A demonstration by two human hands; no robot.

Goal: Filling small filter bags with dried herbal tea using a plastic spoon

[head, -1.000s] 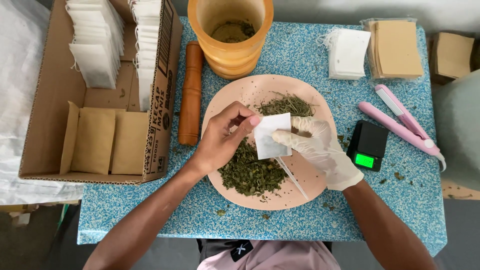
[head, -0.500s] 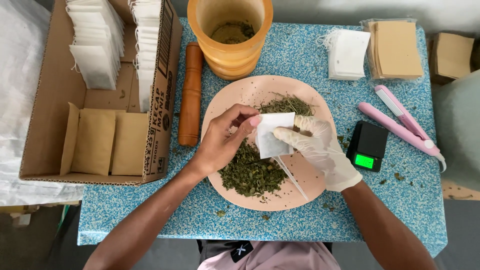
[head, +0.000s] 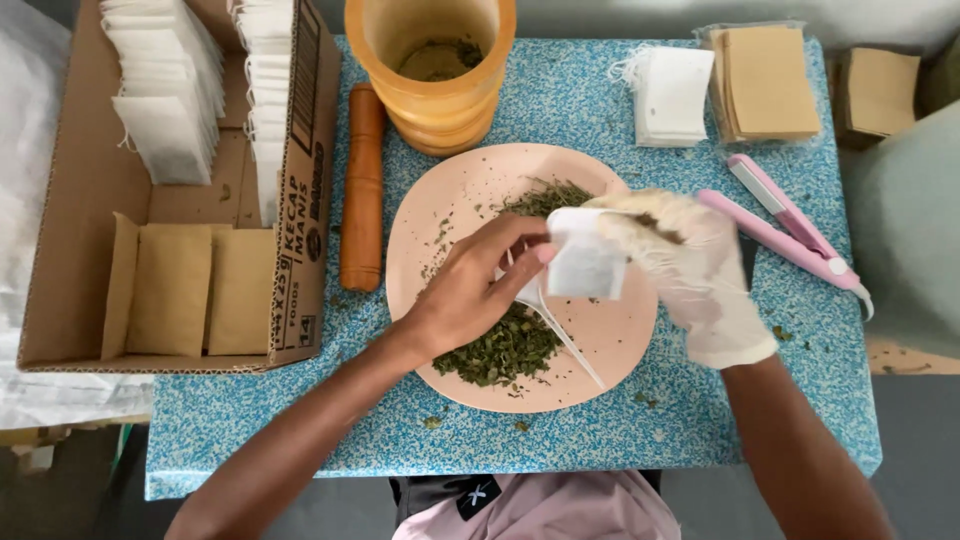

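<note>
A pink round plate (head: pixel 450 215) on the blue speckled table holds a heap of dried green leaves (head: pixel 500 350). Above it I hold a small white filter bag (head: pixel 585 265) between both hands. My bare left hand (head: pixel 470 295) pinches the bag's left edge and also seems to hold a thin white spoon (head: pixel 565 335) that slants down over the plate. My right hand (head: pixel 690 270), in a thin white glove, grips the bag's right side with some leaves on the fingers.
An orange mortar (head: pixel 430 60) and a wooden pestle (head: pixel 362 190) stand behind the plate. A cardboard box (head: pixel 300 200) at left holds white bags and brown envelopes. At right lie a stack of white bags (head: pixel 672 95), brown envelopes (head: pixel 765 80) and a pink heat sealer (head: pixel 790 235).
My gloved right hand has risen and moved over the bag, now covering the small black scale seen earlier. The bag is tilted up a little between both hands.
</note>
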